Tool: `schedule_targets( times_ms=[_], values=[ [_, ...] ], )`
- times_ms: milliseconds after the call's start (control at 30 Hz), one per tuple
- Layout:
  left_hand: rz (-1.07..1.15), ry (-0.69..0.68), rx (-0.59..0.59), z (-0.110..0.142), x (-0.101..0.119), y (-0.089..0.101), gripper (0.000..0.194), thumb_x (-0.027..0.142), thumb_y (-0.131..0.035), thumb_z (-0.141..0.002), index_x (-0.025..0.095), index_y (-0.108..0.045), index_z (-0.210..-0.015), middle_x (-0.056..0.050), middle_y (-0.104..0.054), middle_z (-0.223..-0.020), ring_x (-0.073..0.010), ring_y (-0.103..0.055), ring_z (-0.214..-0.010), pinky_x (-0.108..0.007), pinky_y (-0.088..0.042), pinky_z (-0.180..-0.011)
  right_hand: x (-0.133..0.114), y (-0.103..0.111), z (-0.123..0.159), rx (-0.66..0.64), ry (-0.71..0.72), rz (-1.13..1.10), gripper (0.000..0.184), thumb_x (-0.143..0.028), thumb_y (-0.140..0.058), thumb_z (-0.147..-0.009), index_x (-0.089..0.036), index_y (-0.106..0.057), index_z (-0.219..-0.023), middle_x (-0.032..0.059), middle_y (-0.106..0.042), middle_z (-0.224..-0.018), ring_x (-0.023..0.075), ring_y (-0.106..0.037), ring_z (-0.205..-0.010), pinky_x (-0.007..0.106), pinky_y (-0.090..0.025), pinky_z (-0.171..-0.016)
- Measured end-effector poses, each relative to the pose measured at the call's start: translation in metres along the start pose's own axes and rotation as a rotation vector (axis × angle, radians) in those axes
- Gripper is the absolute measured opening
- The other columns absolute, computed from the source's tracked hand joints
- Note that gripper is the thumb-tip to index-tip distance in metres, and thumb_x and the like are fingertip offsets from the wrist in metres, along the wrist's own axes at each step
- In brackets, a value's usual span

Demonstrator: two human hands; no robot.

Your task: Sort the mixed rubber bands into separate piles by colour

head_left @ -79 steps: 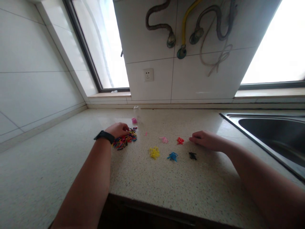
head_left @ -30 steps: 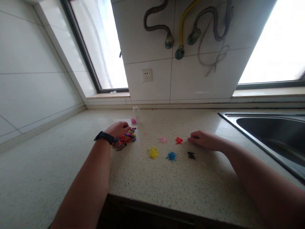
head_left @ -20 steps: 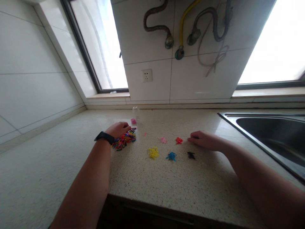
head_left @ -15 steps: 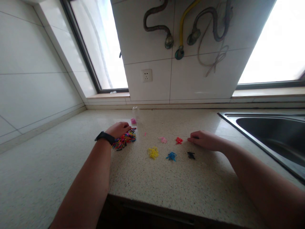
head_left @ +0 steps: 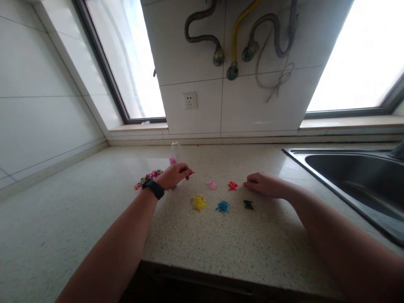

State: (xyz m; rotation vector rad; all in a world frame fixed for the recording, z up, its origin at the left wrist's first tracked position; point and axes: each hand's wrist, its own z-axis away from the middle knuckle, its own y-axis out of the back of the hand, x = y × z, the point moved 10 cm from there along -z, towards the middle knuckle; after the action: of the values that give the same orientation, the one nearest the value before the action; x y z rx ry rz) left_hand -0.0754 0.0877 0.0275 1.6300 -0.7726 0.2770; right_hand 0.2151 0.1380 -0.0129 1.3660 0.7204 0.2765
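My left hand point(head_left: 175, 174), with a dark watch on its wrist, pinches a tiny orange-yellow strip point(head_left: 193, 171) at its fingertips. Behind the wrist lies the mixed heap of small coloured strips point(head_left: 148, 178), partly covered by the hand and watch. My right hand point(head_left: 261, 184) rests on the counter with fingers curled; what they hold, if anything, is hidden. Beside its fingertips sits a red pile point(head_left: 232, 185), and a pale pink pile point(head_left: 212, 185) lies further left. Nearer me are a yellow pile point(head_left: 199, 203), a blue pile point(head_left: 222, 206) and a black pile point(head_left: 248, 204).
A clear upturned container point(head_left: 175, 148) and a pink lid-like piece point(head_left: 172, 160) stand behind my left hand. On the right is a steel sink point(head_left: 293, 156). The speckled counter point(head_left: 189, 244) ends at a front edge; a tiled wall with a socket point(head_left: 190, 100) rises behind.
My left hand has left the mixed heap and moved right, carrying a small orange-yellow strip. My right hand stays by the red pile. The view has shifted slightly to the right.
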Motion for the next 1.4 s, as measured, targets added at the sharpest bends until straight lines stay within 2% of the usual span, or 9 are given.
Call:
schedule_targets(
  times_ms=[200,333,433,567,700,833,967,1400],
  values=[
    [0.213,-0.106,-0.061,0.002,0.053,-0.034,0.035,0.046,-0.05,-0.092,0.016,-0.064,-0.082,-0.005,-0.068,-0.081,-0.0148,-0.058,-0.074,-0.028,-0.045,-0.073,-0.015,0.009,0.004,0.061,0.022,0.038,0.041,-0.052,-0.045,-0.089,-0.019,-0.059,-0.07,0.0027,-0.058,-0.063,0.0134,-0.046,-0.057,0.028,-0.026,-0.055],
    [0.345,-0.112,-0.064,0.007,0.076,-0.042,0.03,0.044,-0.053,-0.092,0.017,-0.063,-0.084,-0.005,-0.068,-0.083,-0.0149,-0.059,-0.075,-0.028,-0.046,-0.073,-0.042,0.028,0.01,0.213,0.065,-0.009,0.035,-0.047,-0.047,-0.09,-0.02,-0.059,-0.073,0.0003,-0.056,-0.062,0.0115,-0.042,-0.056,0.027,-0.026,-0.056],
    [0.449,-0.124,-0.063,0.009,0.086,-0.045,0.029,0.044,-0.054,-0.092,0.017,-0.064,-0.087,-0.005,-0.069,-0.084,-0.0149,-0.06,-0.076,-0.028,-0.046,-0.072,-0.068,0.036,0.016,0.292,0.14,-0.151,0.031,-0.044,-0.048,-0.091,-0.019,-0.06,-0.077,-0.0009,-0.055,-0.064,0.0106,-0.042,-0.057,0.026,-0.027,-0.056],
    [0.533,-0.12,-0.056,0.01,0.091,-0.048,0.029,0.044,-0.056,-0.091,0.016,-0.064,-0.088,-0.006,-0.069,-0.083,-0.0141,-0.059,-0.074,-0.027,-0.046,-0.069,-0.102,0.038,0.024,0.332,0.251,-0.377,0.025,-0.039,-0.049,-0.093,-0.018,-0.061,-0.084,-0.0013,-0.056,-0.065,0.0102,-0.045,-0.059,0.024,-0.032,-0.056],
    [0.604,-0.097,-0.052,0.01,0.094,-0.048,0.03,0.045,-0.06,-0.088,0.016,-0.062,-0.088,-0.005,-0.068,-0.082,-0.0126,-0.057,-0.07,-0.025,-0.044,-0.064,-0.121,0.04,0.029,0.403,0.302,-0.463,0.019,-0.037,-0.057,-0.09,-0.019,-0.061,-0.091,-0.0011,-0.058,-0.07,0.0096,-0.047,-0.059,0.023,-0.036,-0.056],
    [0.687,-0.084,-0.039,0.011,0.099,-0.048,0.029,0.044,-0.062,-0.087,0.015,-0.061,-0.088,-0.003,-0.066,-0.08,-0.0107,-0.053,-0.066,-0.023,-0.041,-0.061,-0.126,0.038,0.028,0.459,0.313,-0.51,0.022,-0.038,-0.064,-0.085,-0.02,-0.06,-0.096,-0.0015,-0.059,-0.073,0.009,-0.049,-0.058,0.022,-0.038,-0.055],
    [0.732,-0.073,-0.049,0.012,0.103,-0.051,0.026,0.041,-0.063,-0.087,0.015,-0.061,-0.088,-0.002,-0.065,-0.079,-0.0092,-0.05,-0.063,-0.022,-0.038,-0.059,-0.12,0.036,0.026,0.504,0.299,-0.568,0.019,-0.037,-0.064,-0.086,-0.02,-0.06,-0.092,-0.0021,-0.059,-0.07,0.009,-0.049,-0.058,0.022,-0.039,-0.054],
    [0.767,-0.037,-0.043,0.014,0.104,-0.053,0.027,0.041,-0.066,-0.084,0.016,-0.06,-0.091,-0.002,-0.066,-0.079,-0.0075,-0.046,-0.057,-0.021,-0.034,-0.054,-0.12,0.038,0.027,0.511,0.305,-0.678,0.012,-0.03,-0.063,-0.086,-0.019,-0.061,-0.09,-0.0022,-0.058,-0.069,0.0089,-0.047,-0.057,0.022,-0.039,-0.053]
  ],
)
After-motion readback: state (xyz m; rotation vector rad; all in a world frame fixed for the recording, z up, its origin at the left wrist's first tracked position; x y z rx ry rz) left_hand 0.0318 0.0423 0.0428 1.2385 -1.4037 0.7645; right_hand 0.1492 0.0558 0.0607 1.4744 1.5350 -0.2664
